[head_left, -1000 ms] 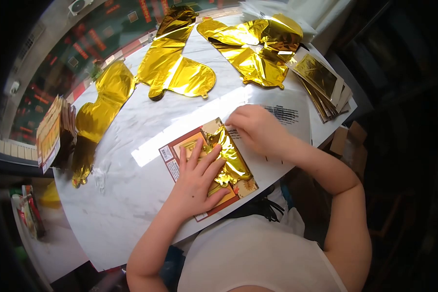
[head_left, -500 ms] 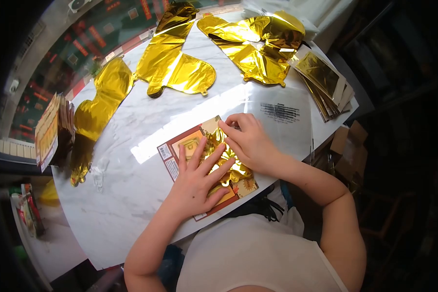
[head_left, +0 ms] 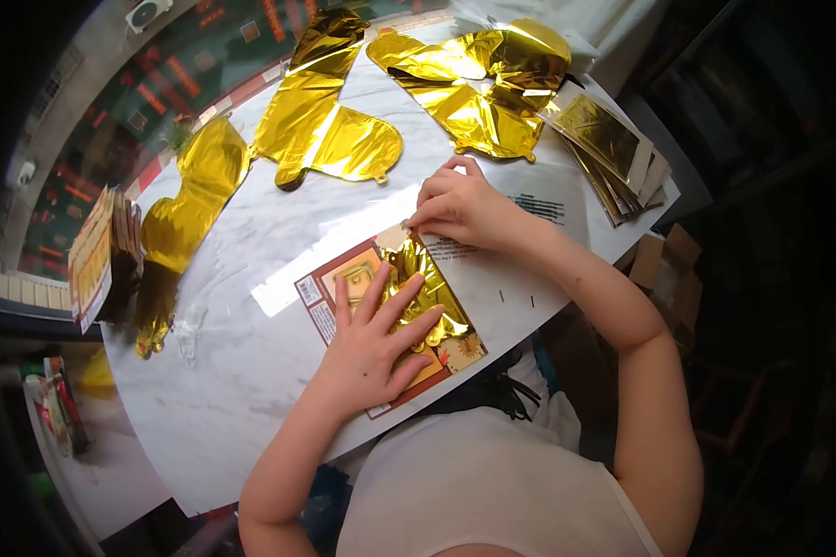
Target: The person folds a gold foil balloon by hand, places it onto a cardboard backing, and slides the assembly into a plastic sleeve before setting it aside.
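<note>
A printed card (head_left: 358, 269) with a red-brown border lies near the table's front edge. Crumpled gold foil (head_left: 448, 320) lies along its right half. My left hand (head_left: 373, 339) rests flat with fingers spread over the card and the foil's left side. At the card's top corner, my right hand (head_left: 455, 206) has its thumb and fingers pinched together; what is between the fingertips, if anything, is too small to make out. Under and beside my right hand lies a clear plastic sheet (head_left: 567, 200) with dark printed text.
Large flat gold foil shapes (head_left: 330, 135) lie across the table's far side (head_left: 223, 371) and left side. Stacked cards (head_left: 93, 255) stand at the left edge. Flat gold packets (head_left: 604, 139) are piled at the right. An open cardboard box (head_left: 673, 278) sits below the right edge.
My right hand has moved up and away from the foil to the card's top corner, uncovering the foil's right side. My left hand has stayed nearly in place.
</note>
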`<state>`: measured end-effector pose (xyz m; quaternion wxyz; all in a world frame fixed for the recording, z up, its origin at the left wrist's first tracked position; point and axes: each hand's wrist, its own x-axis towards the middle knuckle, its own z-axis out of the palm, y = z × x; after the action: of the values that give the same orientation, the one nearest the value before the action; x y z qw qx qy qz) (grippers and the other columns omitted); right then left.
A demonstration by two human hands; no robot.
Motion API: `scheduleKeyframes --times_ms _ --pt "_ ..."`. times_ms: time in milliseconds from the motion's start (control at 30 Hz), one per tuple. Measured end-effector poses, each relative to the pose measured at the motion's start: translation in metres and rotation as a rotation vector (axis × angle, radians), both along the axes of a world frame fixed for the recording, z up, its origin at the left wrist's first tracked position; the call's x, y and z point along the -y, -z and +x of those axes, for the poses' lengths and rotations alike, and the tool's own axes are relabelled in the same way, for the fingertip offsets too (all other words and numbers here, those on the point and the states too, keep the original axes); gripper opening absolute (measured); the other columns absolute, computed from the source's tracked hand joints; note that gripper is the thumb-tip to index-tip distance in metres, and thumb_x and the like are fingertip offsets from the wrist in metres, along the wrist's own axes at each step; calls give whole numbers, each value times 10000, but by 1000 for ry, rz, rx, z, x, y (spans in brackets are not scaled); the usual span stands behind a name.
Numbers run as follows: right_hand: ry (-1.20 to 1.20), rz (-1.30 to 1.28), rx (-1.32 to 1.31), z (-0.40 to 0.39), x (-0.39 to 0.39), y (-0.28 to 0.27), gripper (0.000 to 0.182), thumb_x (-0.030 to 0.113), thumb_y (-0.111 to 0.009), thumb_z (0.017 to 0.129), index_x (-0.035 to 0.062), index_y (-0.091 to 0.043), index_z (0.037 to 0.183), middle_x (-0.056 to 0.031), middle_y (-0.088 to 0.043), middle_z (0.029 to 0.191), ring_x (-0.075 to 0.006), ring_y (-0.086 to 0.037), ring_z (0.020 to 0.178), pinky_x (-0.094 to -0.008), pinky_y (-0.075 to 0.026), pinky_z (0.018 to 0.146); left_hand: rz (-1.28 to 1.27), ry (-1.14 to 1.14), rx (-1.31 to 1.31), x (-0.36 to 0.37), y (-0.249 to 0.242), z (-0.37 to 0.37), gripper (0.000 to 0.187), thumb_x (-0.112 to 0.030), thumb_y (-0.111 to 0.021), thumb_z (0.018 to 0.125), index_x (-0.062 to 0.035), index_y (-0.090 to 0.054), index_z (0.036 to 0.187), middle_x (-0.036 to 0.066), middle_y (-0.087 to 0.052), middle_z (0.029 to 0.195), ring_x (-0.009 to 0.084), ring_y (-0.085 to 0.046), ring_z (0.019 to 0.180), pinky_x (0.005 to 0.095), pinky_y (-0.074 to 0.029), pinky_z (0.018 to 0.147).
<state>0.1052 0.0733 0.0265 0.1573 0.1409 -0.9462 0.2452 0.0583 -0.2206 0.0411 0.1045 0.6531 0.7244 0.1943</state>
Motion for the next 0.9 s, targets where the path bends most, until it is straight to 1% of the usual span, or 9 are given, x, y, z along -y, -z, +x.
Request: scheduleKeyframes --times_ms 133,233,300,433,500,600,700,800,900 --pt "-128 115 9 -15 -10 -9 83 190 -814 889 215 -799 968 50 -674 936 -142 -634 1024 -454 -329 1113 -22 2 -7 0 -1 0 589 -408 -706 945 -276 -582 1505 97 -369 1683 427 -220 1586 797 -78 1193" --pt "-224 175 -1 -21 -10 -14 55 179 -788 901 212 -771 943 35 -662 948 -168 -628 1042 -464 -330 1121 -64 9 -47 -1 -3 2 604 -413 -698 946 -324 -561 1527 85 -335 1706 424 -198 1597 804 -92 1185" --pt "-263 188 114 -24 -10 -18 44 183 -769 907 205 -746 937 15 -642 981 -185 -613 1076 -478 -327 1123 -28 0 -65 -1 -2 2 607 -416 -686 950 -359 -547 1538 68 -316 1720 420 -172 1607 808 -94 1183" --pt "-321 188 293 -44 -13 -32 39 197 -763 905 195 -735 933 4 -626 1009 -204 -590 1104 -491 -333 1104 6 2 -66 -1 -1 2 607 -410 -679 952 -352 -543 1540 48 -322 1719 419 -154 1613 807 -86 1187" --pt "-391 319 424 -56 -9 -40 50 212 -767 898 200 -743 940 6 -628 1018 -207 -577 1113 -499 -337 1087 -31 9 -80 -1 -2 2 597 -397 -667 956 -338 -545 1538 32 -333 1716 417 -156 1612 807 -77 1189" --pt "-486 398 405 -69 -5 -44 5 200 -735 903 199 -735 908 3 -633 1000 -213 -572 1121 -485 -344 1082 -72 26 -109 -2 -3 2 583 -388 -649 962 -311 -552 1532 26 -347 1709 411 -167 1610 807 -73 1191" --pt "-561 475 330 -73 -2 -47 73 172 -679 916 202 -728 869 15 -645 981 -199 -577 1117 -446 -367 1081 -95 41 -119 -3 -2 3 579 -387 -638 964 -289 -554 1529 25 -359 1702 406 -182 1606 805 -71 1193" --pt "-668 717 200 -77 4 -52 101 166 -658 904 213 -747 893 32 -667 1009 -193 -597 1094 -411 -385 1088 -100 41 -96 -4 -3 3 581 -367 -643 954 -278 -565 1523 25 -382 1693 427 -200 1596 786 -45 1205" --pt "-686 830 156 -83 13 -55 83 179 -664 900 201 -743 890 30 -670 1012 -197 -604 1084 -426 -400 1088 -92 29 -66 -4 -1 4 582 -348 -655 935 -273 -587 1508 27 -404 1682 449 -203 1590 764 -26 1219"
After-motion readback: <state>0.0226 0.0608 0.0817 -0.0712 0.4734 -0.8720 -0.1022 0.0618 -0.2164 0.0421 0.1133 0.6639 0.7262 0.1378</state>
